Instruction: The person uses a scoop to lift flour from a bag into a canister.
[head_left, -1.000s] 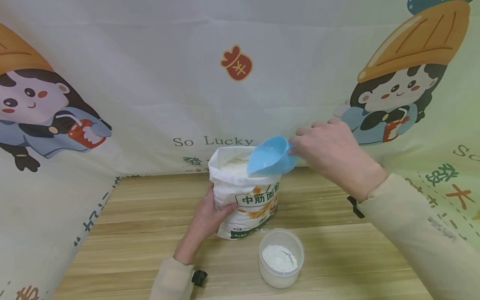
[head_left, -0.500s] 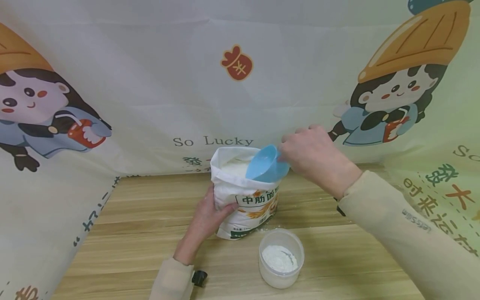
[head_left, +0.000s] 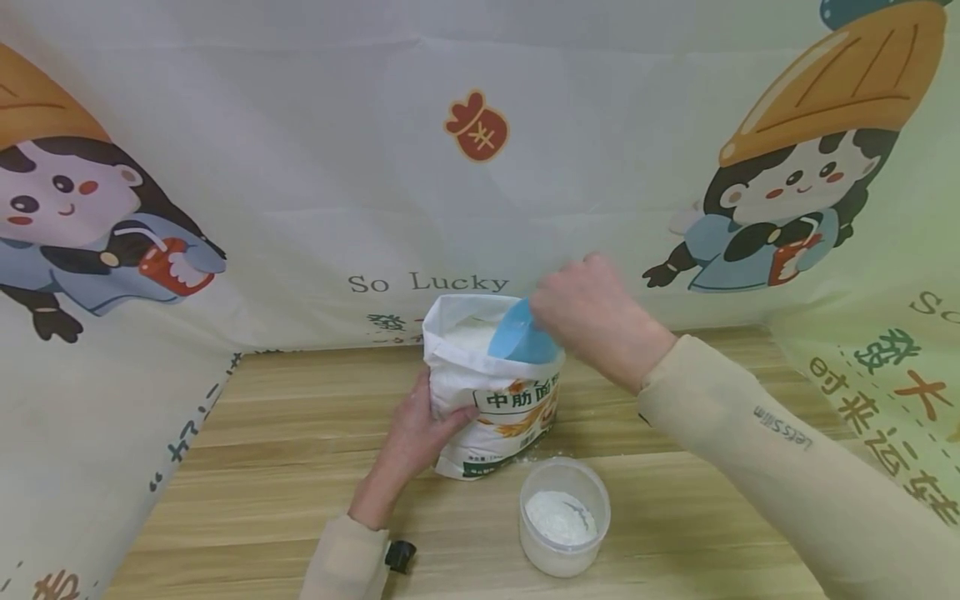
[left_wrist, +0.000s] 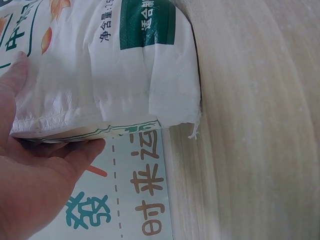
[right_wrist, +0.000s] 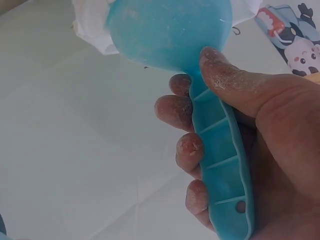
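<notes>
A white printed flour bag (head_left: 465,379) stands upright on the table, its top open and white flour (head_left: 471,335) showing inside. My left hand (head_left: 416,425) grips the bag's left side, thumb on the front; the left wrist view shows the fingers (left_wrist: 82,152) around its edge. My right hand (head_left: 588,312) holds a blue scoop (head_left: 517,333) above the bag's right side, with its bowl dipping into the mouth. In the right wrist view, powdered fingers wrap the ribbed handle (right_wrist: 220,150). The scoop's tip is hidden inside the bag.
In front of the bag, a clear plastic tub (head_left: 564,558) holds white flour. A little spilled powder (head_left: 534,456) lies between bag and tub on the wooden table (head_left: 247,467). A printed cloth (head_left: 360,167) hangs close behind and along both sides.
My right hand has moved left and slightly down, tilting the scoop more steeply and bringing it further into the bag's mouth. The left hand, bag and tub stay in place.
</notes>
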